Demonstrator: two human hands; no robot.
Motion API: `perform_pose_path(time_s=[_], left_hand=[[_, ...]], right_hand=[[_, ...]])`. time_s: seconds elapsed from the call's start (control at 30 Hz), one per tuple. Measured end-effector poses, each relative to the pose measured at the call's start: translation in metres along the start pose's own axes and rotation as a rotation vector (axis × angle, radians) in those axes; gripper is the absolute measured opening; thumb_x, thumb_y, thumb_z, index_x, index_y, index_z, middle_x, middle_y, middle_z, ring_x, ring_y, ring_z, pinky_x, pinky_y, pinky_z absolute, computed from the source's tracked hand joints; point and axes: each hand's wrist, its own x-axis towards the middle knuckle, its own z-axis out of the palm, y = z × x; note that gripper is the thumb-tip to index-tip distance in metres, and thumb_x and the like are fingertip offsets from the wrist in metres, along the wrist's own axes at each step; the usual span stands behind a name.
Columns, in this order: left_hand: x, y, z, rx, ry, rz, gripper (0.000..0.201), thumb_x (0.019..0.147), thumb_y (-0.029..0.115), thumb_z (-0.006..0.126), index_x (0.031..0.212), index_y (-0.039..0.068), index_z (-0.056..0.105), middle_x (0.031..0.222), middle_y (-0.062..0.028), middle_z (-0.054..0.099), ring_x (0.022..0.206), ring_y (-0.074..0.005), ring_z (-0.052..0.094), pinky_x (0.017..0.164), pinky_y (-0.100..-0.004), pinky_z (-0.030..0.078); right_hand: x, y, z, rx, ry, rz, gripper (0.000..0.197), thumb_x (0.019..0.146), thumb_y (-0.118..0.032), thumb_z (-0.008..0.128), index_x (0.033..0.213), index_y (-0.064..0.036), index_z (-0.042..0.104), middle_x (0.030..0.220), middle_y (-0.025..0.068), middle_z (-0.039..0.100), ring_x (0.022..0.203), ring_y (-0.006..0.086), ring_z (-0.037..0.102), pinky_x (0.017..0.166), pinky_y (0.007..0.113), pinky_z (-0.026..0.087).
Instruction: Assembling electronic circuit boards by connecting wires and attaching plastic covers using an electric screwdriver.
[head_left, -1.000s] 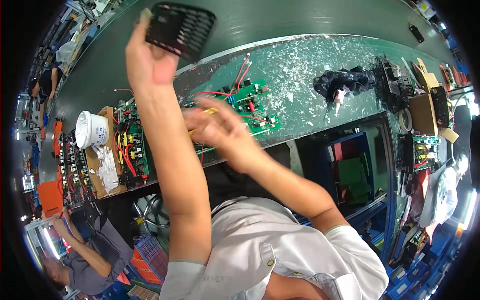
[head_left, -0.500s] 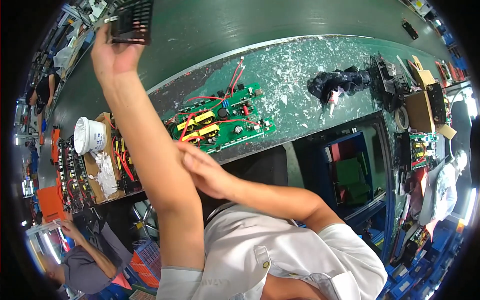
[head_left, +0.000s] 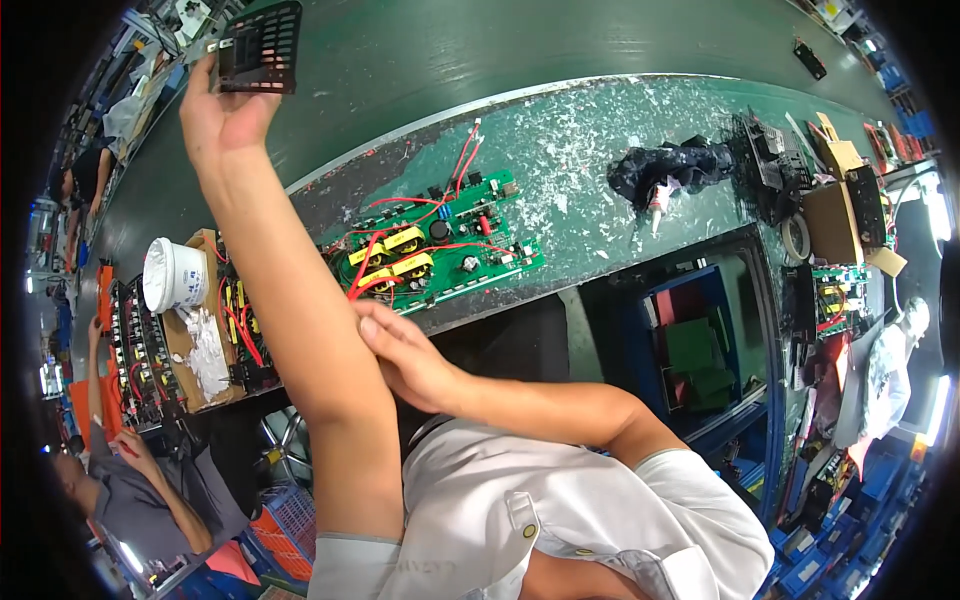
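Observation:
My left hand (head_left: 228, 122) is stretched out far to the upper left, closed on a black slotted panel (head_left: 262, 48) held above the green surface. A small metal piece shows at the panel's left edge. Close to my body, my right hand (head_left: 415, 362) rests against my left forearm, its fingers loosely bent and nothing visible in them. Beyond it on the bench lies a green circuit board (head_left: 455, 262) with yellow-wrapped coils and red wires. My left forearm covers the board's left end.
A white tub (head_left: 175, 275) sits by a cardboard box at left, beside rows of circuit boards. Black cloth (head_left: 670, 168) and a tube lie on the flaked bench (head_left: 560, 130). A tape roll (head_left: 795, 238) is at right. A co-worker (head_left: 160, 500) is at lower left.
My left hand has tilted the slotted panel slightly, so more of its face shows. My right hand stays by my forearm. The co-worker at lower left now reaches an arm up toward the boards.

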Motion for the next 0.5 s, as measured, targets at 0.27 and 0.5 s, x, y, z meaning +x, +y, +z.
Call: perform_pose_path(time_s=[0.27,0.5], left_hand=[[0.003,0.044,0.017,0.216,-0.116,0.230,0.024,0.097,0.017,0.056,0.113,-0.001,0.059,0.116,-0.0187,0.064,0.108,-0.0357,0.062,0.094,-0.0574,0.048],[-0.044,-0.022,-0.004,0.431,-0.454,0.104,0.025,0.091,0.008,0.063,0.114,-0.002,0.063,0.107,-0.0138,0.069,0.100,-0.0224,0.067,0.092,-0.0370,0.053]], right_hand=[[-0.077,0.011,0.060,0.200,0.115,0.810,0.060,0.098,-0.057,0.052,0.142,-0.0160,0.045,0.131,0.0040,0.058,0.117,0.0161,0.057,0.098,0.043,0.048],[-0.022,-0.146,-0.002,-0.900,0.133,0.261,0.039,0.100,-0.032,0.055,0.126,-0.0032,0.060,0.110,0.0099,0.067,0.092,0.0192,0.067,0.068,0.032,0.057]])
